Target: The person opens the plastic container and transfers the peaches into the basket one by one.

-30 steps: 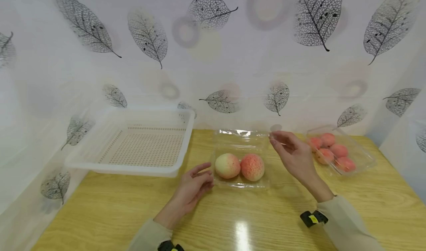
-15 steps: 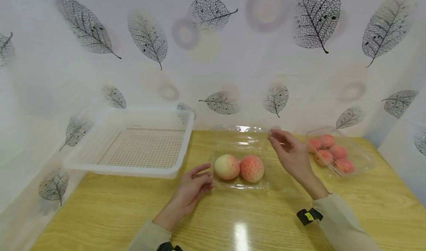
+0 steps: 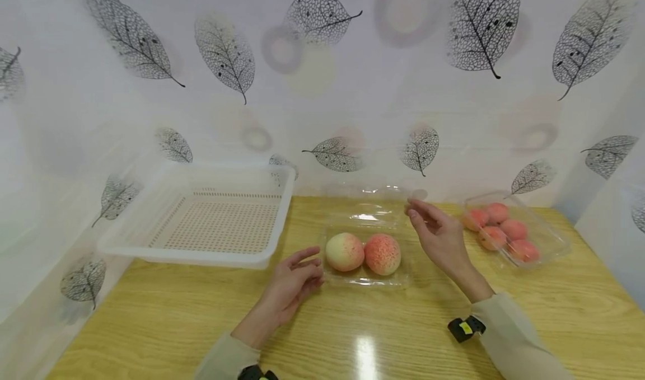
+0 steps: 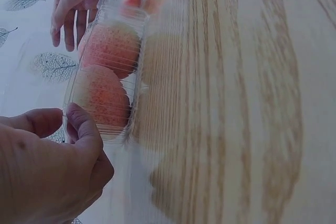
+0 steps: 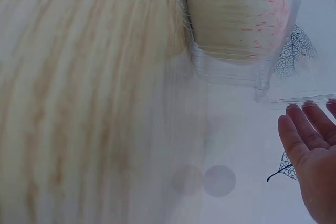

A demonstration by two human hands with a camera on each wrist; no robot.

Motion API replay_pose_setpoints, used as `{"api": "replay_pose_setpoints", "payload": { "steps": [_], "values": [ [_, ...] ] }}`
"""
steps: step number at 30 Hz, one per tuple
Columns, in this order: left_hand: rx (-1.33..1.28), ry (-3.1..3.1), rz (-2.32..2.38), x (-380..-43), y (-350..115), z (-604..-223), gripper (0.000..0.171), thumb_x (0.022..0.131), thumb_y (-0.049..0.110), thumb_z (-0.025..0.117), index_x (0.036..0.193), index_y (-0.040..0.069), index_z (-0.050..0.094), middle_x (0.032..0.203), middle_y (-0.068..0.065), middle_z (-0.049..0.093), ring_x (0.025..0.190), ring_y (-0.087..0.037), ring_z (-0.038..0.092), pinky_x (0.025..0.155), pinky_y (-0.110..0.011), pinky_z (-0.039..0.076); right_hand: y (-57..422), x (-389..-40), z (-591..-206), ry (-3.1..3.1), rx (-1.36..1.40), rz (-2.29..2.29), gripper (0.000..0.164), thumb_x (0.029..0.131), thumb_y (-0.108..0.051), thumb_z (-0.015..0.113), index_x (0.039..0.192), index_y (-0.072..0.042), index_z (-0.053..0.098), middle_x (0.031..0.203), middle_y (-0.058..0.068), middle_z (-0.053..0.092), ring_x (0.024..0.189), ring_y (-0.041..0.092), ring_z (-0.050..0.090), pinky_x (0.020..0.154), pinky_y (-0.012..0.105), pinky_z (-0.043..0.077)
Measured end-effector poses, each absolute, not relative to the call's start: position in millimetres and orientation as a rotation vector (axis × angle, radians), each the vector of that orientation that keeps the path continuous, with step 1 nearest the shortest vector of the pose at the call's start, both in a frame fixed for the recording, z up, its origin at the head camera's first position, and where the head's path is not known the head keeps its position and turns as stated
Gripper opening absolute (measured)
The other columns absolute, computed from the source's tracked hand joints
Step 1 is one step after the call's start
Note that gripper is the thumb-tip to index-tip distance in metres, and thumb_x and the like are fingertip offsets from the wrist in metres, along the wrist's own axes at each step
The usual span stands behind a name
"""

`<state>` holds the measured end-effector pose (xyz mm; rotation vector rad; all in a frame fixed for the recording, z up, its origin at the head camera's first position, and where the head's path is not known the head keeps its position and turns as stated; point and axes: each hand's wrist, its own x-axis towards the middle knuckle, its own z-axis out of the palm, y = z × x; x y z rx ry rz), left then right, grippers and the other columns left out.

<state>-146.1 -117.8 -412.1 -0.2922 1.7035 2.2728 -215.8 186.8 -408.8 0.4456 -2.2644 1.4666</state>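
A hinged clear plastic fruit box [image 3: 365,282] stands mid-table, its lid [image 3: 370,217] swung back. Two large peaches sit side by side inside: a pale yellow and pink one [image 3: 345,252] on the left and a redder one [image 3: 382,254] on the right. At the box's left side my left hand [image 3: 289,285] pinches the rim between thumb and forefinger, as the left wrist view shows. My right hand [image 3: 440,237] is at the lid's right edge. Its fingers [image 5: 310,129] are fairly straight, with the tips at the lid's edge in the right wrist view.
On the left stands a white perforated plastic basket [image 3: 264,257]. A second clear box [image 3: 551,240] with several small reddish peaches [image 3: 514,229] lies to the right. Behind the wooden table [image 3: 322,335] hangs a leaf-patterned sheet [image 3: 342,89].
The lid's far edge has risen a little. My right hand has shifted slightly along with it, while my left hand and the two large peaches have stayed in place.
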Motion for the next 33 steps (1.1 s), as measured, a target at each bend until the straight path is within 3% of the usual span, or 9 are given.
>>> {"api": "replay_pose_setpoints", "payload": {
  "steps": [7,15,18,20,24,27,30,33],
  "values": [
    [-0.284,1.704,2.276,-145.8,-117.3,-411.7,0.048,0.096,-0.005,0.059,0.143,-0.001,0.052,0.109,-0.006,0.061,0.083,-0.009,0.065,0.078,-0.023,0.058,185.9,-217.2,-411.2,-2.317,0.409,1.473,0.037,0.106,-0.017,0.055,0.14,-0.001,0.06,0.128,0.024,0.069,0.103,-0.015,0.063,0.085,0.006,0.051],
    [-0.296,1.696,2.287,-146.2,-116.5,-412.3,0.048,0.096,-0.006,0.059,0.143,-0.002,0.052,0.107,-0.006,0.061,0.081,-0.009,0.065,0.077,-0.023,0.058,184.9,-217.2,-409.5,-2.375,0.371,1.581,0.043,0.108,-0.019,0.053,0.146,0.002,0.053,0.135,0.025,0.065,0.101,-0.017,0.062,0.087,0.007,0.052],
    [-0.301,1.688,2.294,-145.9,-116.4,-412.5,0.049,0.095,-0.007,0.059,0.143,-0.003,0.052,0.106,-0.006,0.061,0.08,-0.009,0.065,0.076,-0.022,0.058,185.6,-217.5,-409.3,-2.447,0.334,1.57,0.047,0.109,-0.026,0.05,0.148,-0.001,0.051,0.138,0.022,0.064,0.102,-0.006,0.069,0.087,0.011,0.054],
    [-0.303,1.688,2.295,-145.6,-116.5,-412.1,0.049,0.095,-0.007,0.059,0.143,-0.002,0.052,0.106,-0.006,0.061,0.08,-0.009,0.065,0.076,-0.022,0.058,186.2,-218.1,-409.6,-2.491,0.316,1.563,0.049,0.109,-0.03,0.049,0.15,-0.002,0.049,0.139,0.021,0.064,0.106,0.011,0.074,0.088,0.018,0.058],
    [-0.297,1.689,2.291,-145.5,-117.2,-412.3,0.048,0.095,-0.007,0.058,0.143,-0.003,0.052,0.106,-0.006,0.061,0.081,-0.009,0.065,0.077,-0.023,0.058,187.5,-218.7,-411.6,-2.546,0.311,1.559,0.053,0.11,-0.033,0.047,0.151,-0.001,0.046,0.142,0.02,0.062,0.116,0.038,0.069,0.091,0.032,0.06],
    [-0.294,1.692,2.285,-145.8,-117.4,-412.6,0.048,0.096,-0.007,0.058,0.143,-0.002,0.052,0.107,-0.006,0.061,0.082,-0.009,0.065,0.078,-0.023,0.058,188.0,-219.8,-413.3,-2.544,0.305,1.578,0.053,0.109,-0.033,0.048,0.15,0.001,0.047,0.142,0.021,0.062,0.115,0.026,0.072,0.09,0.033,0.06],
    [-0.296,1.689,2.287,-145.7,-117.2,-412.3,0.048,0.095,-0.007,0.058,0.143,-0.002,0.052,0.107,-0.006,0.061,0.082,-0.009,0.065,0.078,-0.023,0.058,188.3,-221.2,-414.4,-2.531,0.295,1.614,0.053,0.109,-0.032,0.049,0.149,0.004,0.047,0.14,0.023,0.062,0.115,0.024,0.072,0.09,0.032,0.06],
    [-0.294,1.686,2.289,-145.4,-117.6,-411.6,0.049,0.095,-0.006,0.059,0.143,-0.002,0.052,0.106,-0.005,0.061,0.081,-0.009,0.065,0.077,-0.023,0.058,188.6,-222.4,-414.7,-2.533,0.29,1.643,0.053,0.109,-0.03,0.049,0.149,0.004,0.047,0.139,0.025,0.062,0.118,0.037,0.069,0.091,0.032,0.059]
  ]
}}
